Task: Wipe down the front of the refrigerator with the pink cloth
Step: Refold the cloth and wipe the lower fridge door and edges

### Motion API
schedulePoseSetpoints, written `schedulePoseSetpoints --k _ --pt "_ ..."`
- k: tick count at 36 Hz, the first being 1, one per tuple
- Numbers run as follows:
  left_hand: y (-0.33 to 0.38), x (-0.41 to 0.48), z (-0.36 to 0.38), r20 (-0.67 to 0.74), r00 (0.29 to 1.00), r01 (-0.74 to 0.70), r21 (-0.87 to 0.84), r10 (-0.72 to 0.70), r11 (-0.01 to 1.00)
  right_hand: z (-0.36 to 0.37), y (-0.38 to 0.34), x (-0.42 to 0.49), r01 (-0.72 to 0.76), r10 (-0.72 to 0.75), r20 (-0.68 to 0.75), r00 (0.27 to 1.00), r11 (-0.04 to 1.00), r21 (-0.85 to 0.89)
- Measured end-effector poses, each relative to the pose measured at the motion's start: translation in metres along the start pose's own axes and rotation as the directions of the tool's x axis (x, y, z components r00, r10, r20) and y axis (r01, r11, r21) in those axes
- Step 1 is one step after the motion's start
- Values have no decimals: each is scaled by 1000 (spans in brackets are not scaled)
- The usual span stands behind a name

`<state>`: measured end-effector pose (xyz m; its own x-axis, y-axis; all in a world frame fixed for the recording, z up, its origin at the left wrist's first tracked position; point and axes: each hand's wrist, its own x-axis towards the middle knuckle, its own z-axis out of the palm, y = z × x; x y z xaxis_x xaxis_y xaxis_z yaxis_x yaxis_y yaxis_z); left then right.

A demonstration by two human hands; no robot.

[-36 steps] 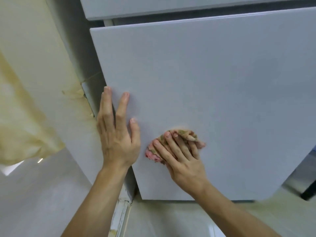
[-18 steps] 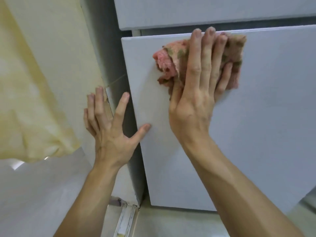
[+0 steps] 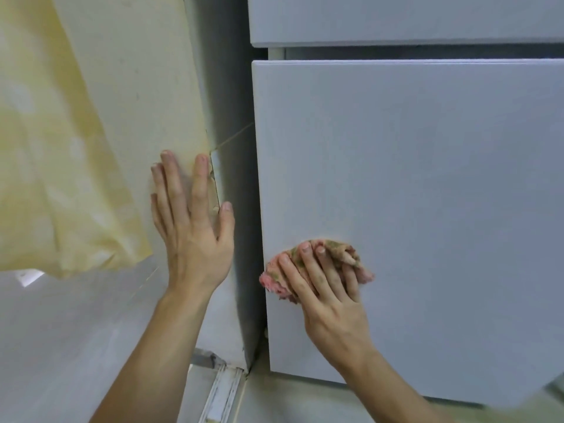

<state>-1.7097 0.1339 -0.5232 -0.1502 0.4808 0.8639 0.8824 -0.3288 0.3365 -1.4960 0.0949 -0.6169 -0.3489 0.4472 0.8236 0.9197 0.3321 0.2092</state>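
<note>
The refrigerator's pale grey lower door (image 3: pixel 427 193) bears the crumpled pink cloth (image 3: pixel 273 282) near its left edge, toward the bottom corner, pressed under the right hand (image 3: pixel 332 300). Below the door, the grey floor (image 3: pixel 290 401) carries a white rail (image 3: pixel 222 392) by the bottom left corner.

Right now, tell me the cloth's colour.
Pink cloth with greenish-brown blotches, pressed under the right hand; head view shows it.

**Open door face, tight left side**

The lower door (image 3: pixel 427 193) spreads flat and open above and right of the right hand (image 3: pixel 331 296) pressing the cloth (image 3: pixel 337 250). Left, a narrow gap runs beside the wall (image 3: pixel 137 71), where the left hand (image 3: pixel 192 230) lies flat. A curtain (image 3: pixel 45 148) hangs further left.
</note>
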Motion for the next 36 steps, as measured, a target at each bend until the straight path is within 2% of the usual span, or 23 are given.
schedulePoseSetpoints --k 4,7,12,14,16,21,24,28,33,36 --pt "0 -1 0 -2 1000 -12 6 12 1000 -13 -3 27 -46 47 -29 998 998 33" --pt "0 0 2 -3 1000 -10 6 10 1000 -28 -11 73 -132 146 -138 980 985 109" --pt "1 -1 2 -17 1000 -3 -1 3 1000 -64 -21 172 -284 393 -330 858 899 333" --pt "-1 -1 0 3 999 -32 8 32 999 -70 -25 196 -343 440 -382 813 891 297" --pt "-4 -1 -3 26 999 -47 6 46 999 -69 -29 201 -374 447 -398 801 893 250" --pt "-3 0 -3 -4 999 -51 23 51 998 -57 -30 172 -243 302 -388 871 950 193" --pt "1 -2 0 -46 998 -38 16 39 999 -34 -25 121 -111 146 -303 942 985 129" --pt "8 -3 -1 -67 998 -20 2 20 1000 -11 -5 49 71 -54 -170 984 993 93" --pt "18 -6 -3 -73 995 66 24 -64 998 -10 28 -20 227 -231 111 966 973 49" --pt "24 -9 -2 -87 994 70 22 -68 997 -20 43 -25 283 -290 191 938 957 65"
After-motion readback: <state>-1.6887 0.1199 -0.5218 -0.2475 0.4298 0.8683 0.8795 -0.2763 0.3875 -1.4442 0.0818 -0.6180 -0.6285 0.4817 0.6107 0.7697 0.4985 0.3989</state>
